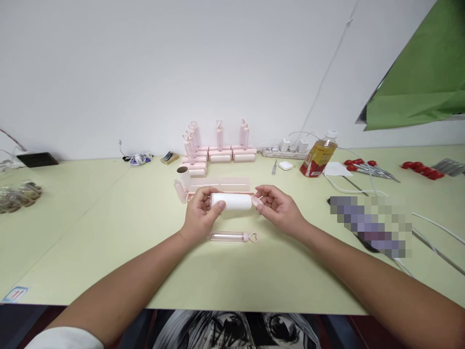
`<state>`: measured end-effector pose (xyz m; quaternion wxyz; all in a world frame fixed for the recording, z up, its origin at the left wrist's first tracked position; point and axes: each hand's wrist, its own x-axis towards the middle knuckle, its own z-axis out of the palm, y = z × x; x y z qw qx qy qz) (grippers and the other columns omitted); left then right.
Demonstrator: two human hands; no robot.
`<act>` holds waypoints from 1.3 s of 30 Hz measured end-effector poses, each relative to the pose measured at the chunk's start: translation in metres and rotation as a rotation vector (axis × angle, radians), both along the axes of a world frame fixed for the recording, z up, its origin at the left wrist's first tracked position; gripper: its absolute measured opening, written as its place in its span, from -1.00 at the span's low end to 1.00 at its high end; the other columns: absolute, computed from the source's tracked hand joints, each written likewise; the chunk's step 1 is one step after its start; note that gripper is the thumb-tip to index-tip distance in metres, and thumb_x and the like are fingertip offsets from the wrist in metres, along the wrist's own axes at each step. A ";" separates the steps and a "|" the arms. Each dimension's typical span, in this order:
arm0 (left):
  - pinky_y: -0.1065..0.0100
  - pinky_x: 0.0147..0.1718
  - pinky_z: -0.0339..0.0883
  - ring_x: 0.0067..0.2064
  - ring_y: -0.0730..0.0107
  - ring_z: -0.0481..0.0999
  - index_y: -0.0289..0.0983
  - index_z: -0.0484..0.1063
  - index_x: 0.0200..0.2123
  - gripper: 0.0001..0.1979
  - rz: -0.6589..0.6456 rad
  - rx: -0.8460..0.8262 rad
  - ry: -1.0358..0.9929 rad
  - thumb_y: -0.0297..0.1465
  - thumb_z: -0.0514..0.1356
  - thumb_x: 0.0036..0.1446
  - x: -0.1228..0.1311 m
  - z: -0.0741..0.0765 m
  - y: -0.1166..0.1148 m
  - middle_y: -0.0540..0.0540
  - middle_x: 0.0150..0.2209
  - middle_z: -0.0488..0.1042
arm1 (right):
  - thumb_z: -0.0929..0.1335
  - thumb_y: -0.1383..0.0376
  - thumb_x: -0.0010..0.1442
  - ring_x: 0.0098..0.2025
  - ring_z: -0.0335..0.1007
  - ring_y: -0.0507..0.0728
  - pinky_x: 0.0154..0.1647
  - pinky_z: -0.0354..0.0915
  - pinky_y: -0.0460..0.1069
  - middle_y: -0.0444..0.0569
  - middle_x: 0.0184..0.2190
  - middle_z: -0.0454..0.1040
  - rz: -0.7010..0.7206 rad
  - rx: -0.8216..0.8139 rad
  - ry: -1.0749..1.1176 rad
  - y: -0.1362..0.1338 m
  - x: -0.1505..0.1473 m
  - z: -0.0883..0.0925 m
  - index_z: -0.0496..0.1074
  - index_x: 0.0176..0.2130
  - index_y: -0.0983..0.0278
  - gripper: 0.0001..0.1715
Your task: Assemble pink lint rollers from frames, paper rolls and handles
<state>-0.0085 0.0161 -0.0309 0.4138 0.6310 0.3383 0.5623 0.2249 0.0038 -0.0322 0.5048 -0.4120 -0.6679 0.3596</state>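
My left hand (201, 213) is wrapped round the left end of a white lint roll (232, 201), held level above the pale green table (109, 232). My right hand (278, 208) pinches a small pink piece (255, 201) at the roll's right end. Just below the hands, a clear pink handle with a heart-shaped end (232, 237) lies flat on the table. Behind the roll lies a translucent pink cover (221, 185), with a bare cardboard-cored roll (183, 177) standing beside it.
Several pink lint rollers (218, 148) stand stacked by the wall. To the right are a power strip (285, 151), a bottle of yellow liquid (318, 156), a white pad (286, 165), red-handled tools (363, 166) and white cables (428, 223). A black tray (36, 159) sits far left.
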 end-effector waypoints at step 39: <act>0.44 -0.42 0.45 -0.33 0.51 0.45 -0.25 0.27 -0.15 -0.65 -0.191 -0.150 -0.052 -0.24 0.30 0.09 0.011 -0.002 -0.003 -0.10 -0.15 0.46 | 0.40 0.16 0.16 -0.18 0.44 0.10 -0.17 0.51 0.04 -0.07 -0.19 0.51 -0.200 -0.505 0.527 -0.014 -0.031 0.011 0.42 -0.26 0.19 -0.83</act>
